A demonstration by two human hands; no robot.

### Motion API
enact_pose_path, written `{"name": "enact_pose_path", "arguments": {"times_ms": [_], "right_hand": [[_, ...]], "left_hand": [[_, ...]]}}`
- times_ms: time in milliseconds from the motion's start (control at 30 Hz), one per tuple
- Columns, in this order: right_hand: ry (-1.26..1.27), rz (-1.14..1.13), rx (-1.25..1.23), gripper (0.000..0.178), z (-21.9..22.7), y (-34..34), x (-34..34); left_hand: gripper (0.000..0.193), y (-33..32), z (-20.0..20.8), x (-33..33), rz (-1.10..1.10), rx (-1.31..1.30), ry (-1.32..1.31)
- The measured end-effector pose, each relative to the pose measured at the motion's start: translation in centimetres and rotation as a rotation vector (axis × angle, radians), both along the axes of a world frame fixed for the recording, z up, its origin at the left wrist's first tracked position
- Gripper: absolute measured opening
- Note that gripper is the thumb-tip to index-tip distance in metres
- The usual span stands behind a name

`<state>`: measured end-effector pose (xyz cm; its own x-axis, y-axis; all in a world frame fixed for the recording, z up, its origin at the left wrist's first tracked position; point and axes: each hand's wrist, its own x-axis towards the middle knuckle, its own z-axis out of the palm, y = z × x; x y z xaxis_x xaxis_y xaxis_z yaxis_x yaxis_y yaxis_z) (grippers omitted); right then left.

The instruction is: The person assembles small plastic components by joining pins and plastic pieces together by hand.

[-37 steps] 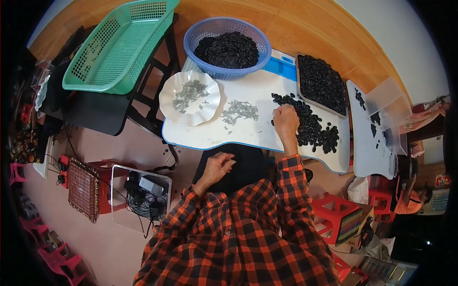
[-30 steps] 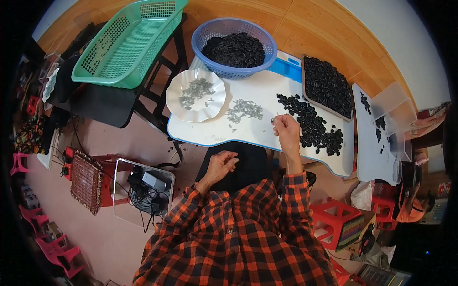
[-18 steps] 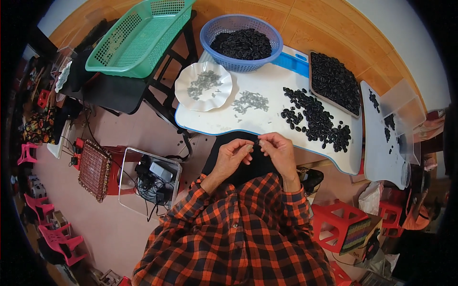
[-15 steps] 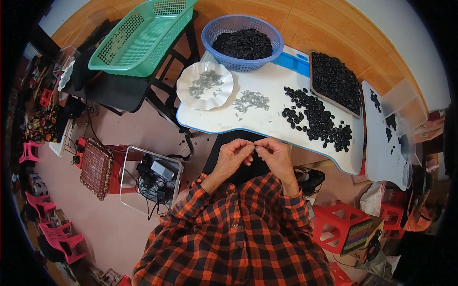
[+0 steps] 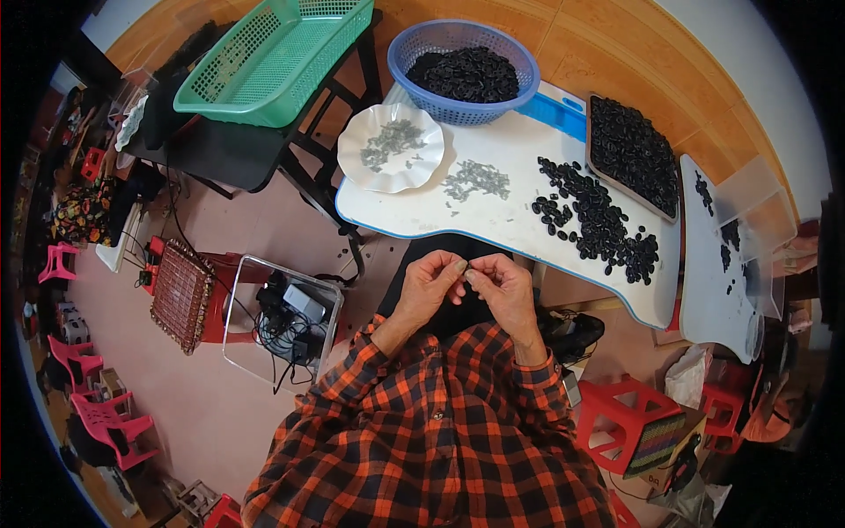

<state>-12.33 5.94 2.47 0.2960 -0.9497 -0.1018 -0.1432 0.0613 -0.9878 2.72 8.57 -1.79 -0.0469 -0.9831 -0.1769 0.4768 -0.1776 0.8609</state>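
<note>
My left hand [image 5: 431,283] and my right hand [image 5: 503,289] meet over my lap, just off the near edge of the white table [image 5: 519,227]. Thumbs and fingers of both are pinched closed, tip to tip. Whatever small piece lies between the fingertips is too small to make out. Beyond the hands, a loose patch of small clear pieces [image 5: 476,179] lies on the tabletop. A white wavy-rimmed plate [image 5: 421,172] left of it holds more of them. To the right, small black oval pieces [image 5: 585,209] are spread in a heap.
A blue-purple basket [image 5: 475,112] and a tray [image 5: 597,180], both full of black pieces, stand at the back. A green basket [image 5: 282,79] rests on a black table at left. A bin of cables [image 5: 238,348] and a red stool [image 5: 616,422] flank me.
The view has shifted slightly, so the table and its things sit a little further right and higher. Both hands stay pinched together, with the fingers slightly rearranged.
</note>
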Motion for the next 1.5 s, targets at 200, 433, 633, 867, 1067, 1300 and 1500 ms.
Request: {"name": "enact_pose_path", "arguments": {"times_ms": [200,433,633,867,1067,1300,1500], "right_hand": [[-0.143,-0.062,0.123,0.012,0.2,-0.2,-0.2],[-0.234,-0.079,0.201,0.013,0.0,-0.5,-0.2],[-0.204,-0.097,0.198,0.011,0.0,-0.6,0.0],[-0.243,-0.065,0.220,0.009,-0.7,-0.9,-0.4],[-0.135,-0.117,0.180,0.013,-0.8,-1.2,0.1],[-0.081,-0.105,0.124,0.015,-0.9,-1.5,0.4],[0.009,-0.173,-0.096,0.016,-1.5,-1.6,0.5]], "left_hand": [[0.020,-0.4,0.1,0.1,-0.059,0.041,0.136],[0.023,-0.5,-0.2,0.5,-0.086,0.070,0.274],[0.022,-0.6,-0.1,0.7,-0.101,0.101,0.274],[0.019,-1.1,-1.3,1.0,-0.179,0.121,0.347],[0.018,-1.6,-1.3,0.6,-0.129,0.146,0.278],[0.018,-2.3,-0.8,0.0,-0.055,0.154,0.145],[0.017,-2.8,-0.8,-0.2,-0.032,0.202,0.206]]}}
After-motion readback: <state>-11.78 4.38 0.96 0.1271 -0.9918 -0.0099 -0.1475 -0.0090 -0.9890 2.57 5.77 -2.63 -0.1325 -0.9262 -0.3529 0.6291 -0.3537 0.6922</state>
